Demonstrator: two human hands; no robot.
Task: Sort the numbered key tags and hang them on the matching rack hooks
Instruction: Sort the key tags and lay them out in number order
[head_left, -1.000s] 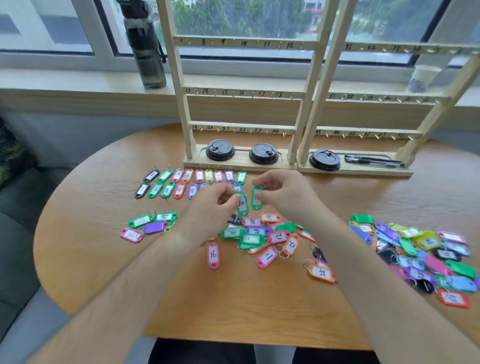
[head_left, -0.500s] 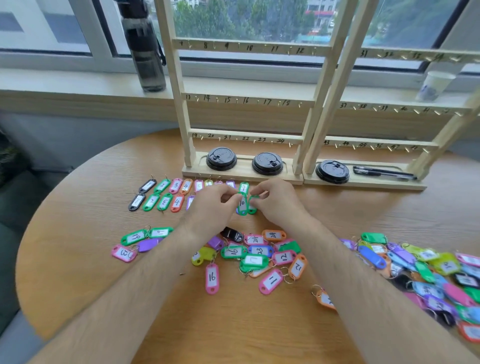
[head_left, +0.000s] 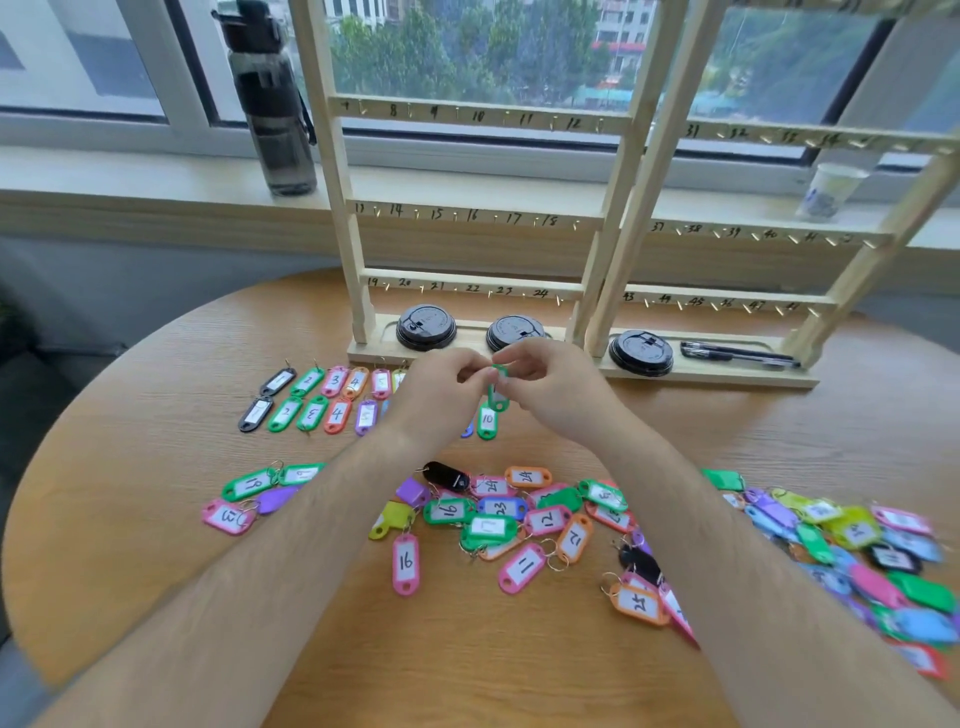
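Note:
Both my hands meet in front of the wooden rack (head_left: 470, 288). My right hand (head_left: 550, 387) pinches the top of a green key tag (head_left: 497, 396), and my left hand (head_left: 441, 395) pinches at the same spot from the left. Just below lies a green tag marked 10 (head_left: 487, 420). Two sorted rows of tags (head_left: 311, 400) run left from my hands, partly hidden by my left hand. A loose pile of tags (head_left: 511, 514) lies between my forearms, and a bigger heap (head_left: 852, 551) sits on the right. The numbered rack hooks in view are bare.
Three black cup lids (head_left: 426, 327) and a pen (head_left: 737, 353) rest in the rack's base trays. A dark water bottle (head_left: 272, 98) and a paper cup (head_left: 834, 189) stand on the windowsill. A few tags (head_left: 249, 493) lie at the left of the round wooden table (head_left: 130, 415).
Both hands moved away from me toward the rack base. One green tag, marked 10, now lies at the end of the sorted rows, and the other stays pinched between my hands.

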